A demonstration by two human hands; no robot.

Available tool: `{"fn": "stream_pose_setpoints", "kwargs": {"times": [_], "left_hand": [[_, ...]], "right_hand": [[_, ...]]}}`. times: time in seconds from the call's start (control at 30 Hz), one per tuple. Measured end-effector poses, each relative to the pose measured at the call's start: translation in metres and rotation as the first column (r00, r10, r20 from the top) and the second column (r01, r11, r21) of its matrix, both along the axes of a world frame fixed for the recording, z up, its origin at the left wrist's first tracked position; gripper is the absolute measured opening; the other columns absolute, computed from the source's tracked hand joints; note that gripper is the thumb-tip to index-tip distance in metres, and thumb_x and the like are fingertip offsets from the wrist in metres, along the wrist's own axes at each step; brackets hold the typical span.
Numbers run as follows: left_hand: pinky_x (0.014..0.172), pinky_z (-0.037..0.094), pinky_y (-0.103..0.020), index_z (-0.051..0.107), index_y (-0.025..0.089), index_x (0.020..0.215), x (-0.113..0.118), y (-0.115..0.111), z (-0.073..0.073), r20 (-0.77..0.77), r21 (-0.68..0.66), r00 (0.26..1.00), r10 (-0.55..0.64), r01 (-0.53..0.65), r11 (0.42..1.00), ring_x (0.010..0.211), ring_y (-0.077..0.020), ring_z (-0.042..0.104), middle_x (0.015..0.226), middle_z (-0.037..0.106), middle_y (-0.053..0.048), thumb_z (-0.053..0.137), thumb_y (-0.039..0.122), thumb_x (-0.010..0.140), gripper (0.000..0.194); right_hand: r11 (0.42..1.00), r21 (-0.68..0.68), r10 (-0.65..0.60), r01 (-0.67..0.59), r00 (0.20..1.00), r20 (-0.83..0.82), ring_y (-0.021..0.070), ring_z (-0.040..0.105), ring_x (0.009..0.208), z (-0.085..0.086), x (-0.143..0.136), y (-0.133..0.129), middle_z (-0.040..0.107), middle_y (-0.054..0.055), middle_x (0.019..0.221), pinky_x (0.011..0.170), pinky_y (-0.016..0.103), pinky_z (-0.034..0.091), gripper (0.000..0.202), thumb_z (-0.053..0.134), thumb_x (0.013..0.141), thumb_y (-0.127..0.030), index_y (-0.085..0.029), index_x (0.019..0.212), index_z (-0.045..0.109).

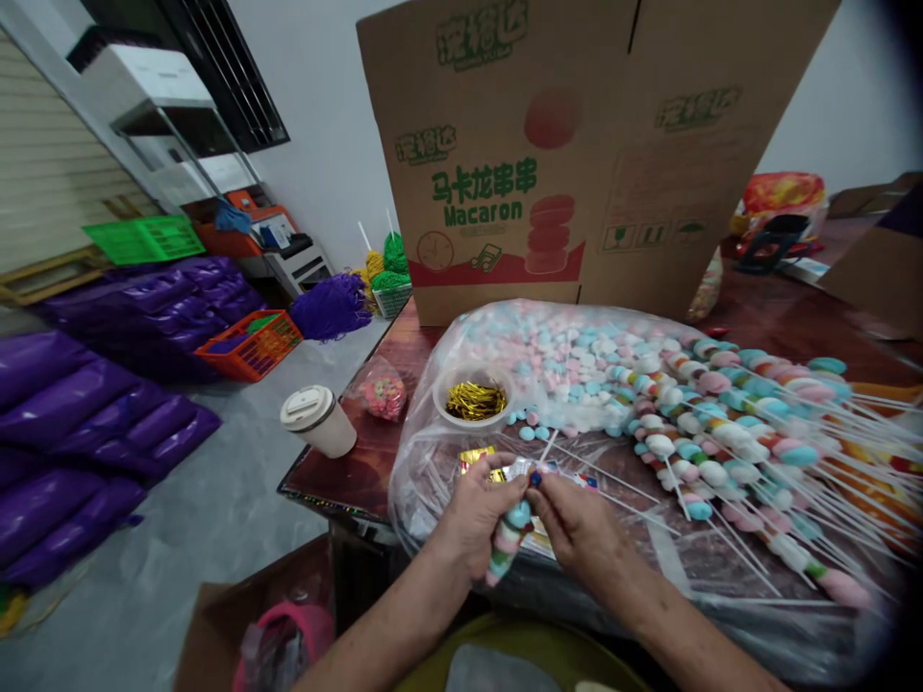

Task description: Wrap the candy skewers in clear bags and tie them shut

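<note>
Bare forearms point(408, 607) are spanning the near edge, angling inward toward one shared working spot. Left hand point(468, 514) is curling round a pastel marshmallow stack point(507, 543), near centre, its lower end hanging toward the near side, presumably for steadiness. Right hand point(581, 519) is meeting it at the far end, thumb and finger pinching a small dark-blue piece point(535, 479); what that piece is, cannot tell. Gold ties point(476, 399) are sitting in a round tub point(476, 424) just beyond the left hand, probably for short reach. Loose sweets point(548, 346) are lying farther off, amid clear plastic point(416, 481). Loaded skewers point(728, 440) are lying heaped at right, sticks mostly pointing right, perhaps for easy lifting.
</note>
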State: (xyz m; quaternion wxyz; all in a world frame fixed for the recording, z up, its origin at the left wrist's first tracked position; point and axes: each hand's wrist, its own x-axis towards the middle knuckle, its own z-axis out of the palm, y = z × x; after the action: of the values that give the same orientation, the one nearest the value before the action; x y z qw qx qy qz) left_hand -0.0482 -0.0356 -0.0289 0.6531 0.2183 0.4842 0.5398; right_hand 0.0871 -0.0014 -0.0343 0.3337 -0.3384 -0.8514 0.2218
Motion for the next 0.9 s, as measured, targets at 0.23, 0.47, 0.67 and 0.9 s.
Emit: {"fn": "stream_pose_setpoints", "kwargs": {"times": [0.23,0.47,0.67,0.9], "left_hand": [[0.063,0.046,-0.027,0.052,0.017,0.115,-0.001,-0.006,0.022,-0.049,-0.053,0.998,-0.03,0.028,0.998,0.071,-0.0168,0.06,0.083,0.065,-0.007,0.051,0.069,0.069,0.07],[0.061,0.046,-0.036,0.068,0.011,0.074,-0.037,-0.008,0.037,-0.083,0.006,0.927,-0.365,0.367,0.93,0.052,-0.0201,0.058,0.054,0.061,-0.009,0.022,0.083,0.067,0.085],[0.087,0.038,-0.027,0.062,0.015,0.089,0.008,-0.015,0.008,-0.383,0.164,0.9,-0.207,0.287,0.944,0.086,-0.0152,0.054,0.085,0.062,-0.003,0.049,0.054,0.081,0.042],[0.063,0.04,-0.023,0.06,0.015,0.078,0.006,-0.007,0.018,-0.539,0.213,0.842,-0.016,0.154,0.965,0.064,-0.0125,0.048,0.067,0.056,-0.001,0.048,0.054,0.08,0.04]], "right_hand": [[0.972,0.214,-0.113,0.099,0.992,0.053,0.0176,0.051,0.059,0.0,0.01,0.0,0.058,0.006,0.064,0.056,0.028,0.034,0.015,0.042,0.08,-0.022,-0.02,0.075,0.055],[0.946,-0.272,-0.213,0.176,0.971,-0.112,0.0124,0.045,0.055,0.001,0.009,-0.01,0.049,-0.001,0.058,0.051,0.023,0.033,0.026,0.031,0.088,-0.029,-0.02,0.068,0.044],[0.65,-0.719,-0.203,-0.247,0.855,-0.477,0.0078,0.031,0.046,0.006,-0.013,-0.025,0.035,-0.007,0.053,0.044,0.02,0.029,0.026,0.046,0.079,-0.039,-0.021,0.063,0.034],[0.332,-0.836,-0.214,-0.436,0.828,-0.517,0.0064,0.021,0.03,0.003,-0.006,-0.022,0.026,-0.009,0.037,0.031,0.022,0.026,0.045,0.046,0.074,-0.058,-0.022,0.052,0.032]]}}
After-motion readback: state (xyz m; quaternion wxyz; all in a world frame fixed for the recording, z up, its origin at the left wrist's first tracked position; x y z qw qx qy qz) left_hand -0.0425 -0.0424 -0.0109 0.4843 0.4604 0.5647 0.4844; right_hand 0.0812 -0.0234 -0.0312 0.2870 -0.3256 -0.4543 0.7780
